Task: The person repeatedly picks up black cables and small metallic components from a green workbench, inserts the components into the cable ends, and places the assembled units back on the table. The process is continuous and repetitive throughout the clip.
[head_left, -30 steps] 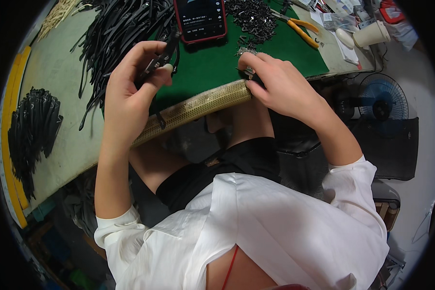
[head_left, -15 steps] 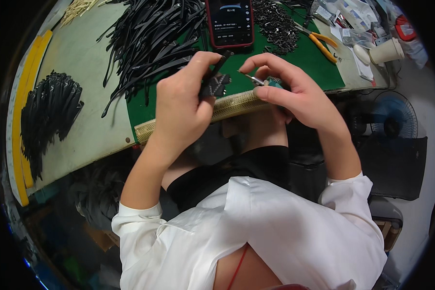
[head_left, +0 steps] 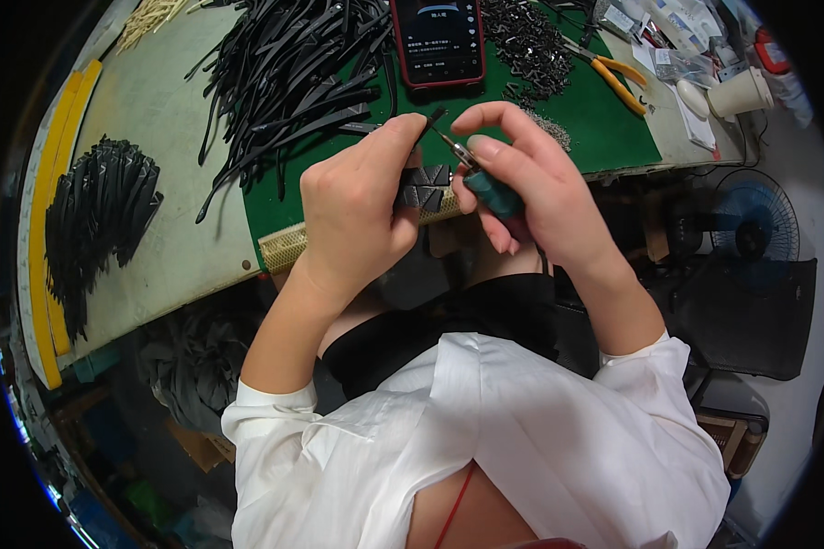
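Note:
My left hand [head_left: 352, 197] is closed round several flat black strips [head_left: 424, 188] that look like eyeglass temples; their wide ends stick out past my fingers. One thin black end points up at my thumb and forefinger. In my right hand [head_left: 558, 178] is a screwdriver [head_left: 494, 192] with a dark green handle and metal shaft. Its tip comes up close to that upward end; whether the two touch I cannot tell. A large heap of similar black temples [head_left: 288, 101] lies on the green mat [head_left: 613, 137].
Behind my hands stands a phone [head_left: 438, 46]. Small dark parts [head_left: 531, 50] and tiny metal bits [head_left: 554, 133] lie right of it, near orange-handled pliers [head_left: 618, 84]. A paper cup [head_left: 740, 93] sits far right; another temple bundle [head_left: 101, 220] and a yellow strip [head_left: 62, 201] lie left.
My right hand has turned the screwdriver so its green handle shows, and brought its tip left to the strips. My left hand has shifted slightly right and down.

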Demonstrator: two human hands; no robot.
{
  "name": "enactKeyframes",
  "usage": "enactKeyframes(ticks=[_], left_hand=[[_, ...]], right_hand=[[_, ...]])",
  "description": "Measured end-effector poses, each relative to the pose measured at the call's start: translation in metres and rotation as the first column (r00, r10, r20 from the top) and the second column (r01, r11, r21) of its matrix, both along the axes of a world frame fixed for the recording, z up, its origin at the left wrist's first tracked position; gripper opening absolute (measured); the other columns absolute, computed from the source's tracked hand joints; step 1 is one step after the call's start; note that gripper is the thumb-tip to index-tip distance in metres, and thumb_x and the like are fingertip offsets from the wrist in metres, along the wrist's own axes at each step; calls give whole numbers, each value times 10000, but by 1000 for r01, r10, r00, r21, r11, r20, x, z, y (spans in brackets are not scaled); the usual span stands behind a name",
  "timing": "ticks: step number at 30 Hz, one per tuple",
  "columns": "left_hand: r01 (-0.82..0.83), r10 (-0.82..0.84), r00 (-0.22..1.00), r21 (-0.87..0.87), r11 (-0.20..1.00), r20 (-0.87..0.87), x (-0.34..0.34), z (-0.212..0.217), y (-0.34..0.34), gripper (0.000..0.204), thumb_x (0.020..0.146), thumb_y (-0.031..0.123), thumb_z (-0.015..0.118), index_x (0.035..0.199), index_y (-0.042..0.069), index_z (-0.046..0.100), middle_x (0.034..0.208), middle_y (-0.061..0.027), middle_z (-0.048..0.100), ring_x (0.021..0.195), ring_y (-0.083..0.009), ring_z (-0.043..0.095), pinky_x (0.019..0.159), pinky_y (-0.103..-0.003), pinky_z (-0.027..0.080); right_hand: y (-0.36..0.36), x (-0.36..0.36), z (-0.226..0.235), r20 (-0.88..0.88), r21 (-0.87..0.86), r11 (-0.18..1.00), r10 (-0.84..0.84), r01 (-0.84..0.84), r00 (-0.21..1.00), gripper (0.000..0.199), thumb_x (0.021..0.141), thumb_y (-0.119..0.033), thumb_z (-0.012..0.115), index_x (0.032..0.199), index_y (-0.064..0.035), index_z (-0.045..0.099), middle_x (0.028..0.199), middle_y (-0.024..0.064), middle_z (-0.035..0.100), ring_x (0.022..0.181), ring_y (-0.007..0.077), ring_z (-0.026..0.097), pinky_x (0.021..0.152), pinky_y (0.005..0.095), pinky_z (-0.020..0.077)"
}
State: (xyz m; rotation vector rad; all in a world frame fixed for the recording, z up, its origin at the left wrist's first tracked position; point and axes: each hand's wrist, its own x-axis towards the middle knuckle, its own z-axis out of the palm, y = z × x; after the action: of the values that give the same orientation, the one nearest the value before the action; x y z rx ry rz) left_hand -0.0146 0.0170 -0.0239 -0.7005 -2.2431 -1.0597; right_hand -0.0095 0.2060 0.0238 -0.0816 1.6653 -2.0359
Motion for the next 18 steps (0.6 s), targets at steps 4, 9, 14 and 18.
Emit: enactKeyframes(ticks=[4, 9, 14, 18], left_hand=[[9, -11, 1000, -76, 997, -25, -3, -5, -7, 483, 594, -42, 635, 1070, 32, 606, 782, -103, 653, 647, -292, 645, 534, -362, 481], [-118, 111, 993, -269, 956, -41, 1, -4, -10, 430, 667, 22, 647, 1094, 52, 600, 803, -87, 652, 645, -272, 641, 530, -358, 486], [-420, 345, 906, -409, 810, -247, -12, 10, -39, 325, 781, 30, 587, 1101, 84, 604, 856, -56, 633, 743, -244, 642, 601, -351, 519], [-379, 251, 925, -654, 655, -285, -23, 18, -62, 210, 794, 31, 590, 983, 119, 617, 903, -2, 545, 891, -186, 573, 609, -305, 528]], right_hand=[[-9, 5, -16, -384, 301, 943, -15, 141, 923, 283, 980, -167, 570, 1200, -30, 458, 755, 104, 635, 524, 198, 609, 437, 309, 444], [-23, 9, -40, -827, 535, 660, 282, 527, 487, 424, 891, -136, 656, 1238, -2, 453, 777, 165, 655, 635, 355, 659, 530, 405, 519], [-7, 15, -27, -717, 646, 619, 290, 447, 634, 524, 844, -180, 695, 1278, -14, 453, 788, 169, 659, 632, 358, 663, 551, 419, 527], [41, -2, -25, -668, 689, 588, 288, 423, 686, 456, 848, -146, 654, 1248, -32, 468, 835, 183, 655, 724, 396, 665, 647, 449, 523]])
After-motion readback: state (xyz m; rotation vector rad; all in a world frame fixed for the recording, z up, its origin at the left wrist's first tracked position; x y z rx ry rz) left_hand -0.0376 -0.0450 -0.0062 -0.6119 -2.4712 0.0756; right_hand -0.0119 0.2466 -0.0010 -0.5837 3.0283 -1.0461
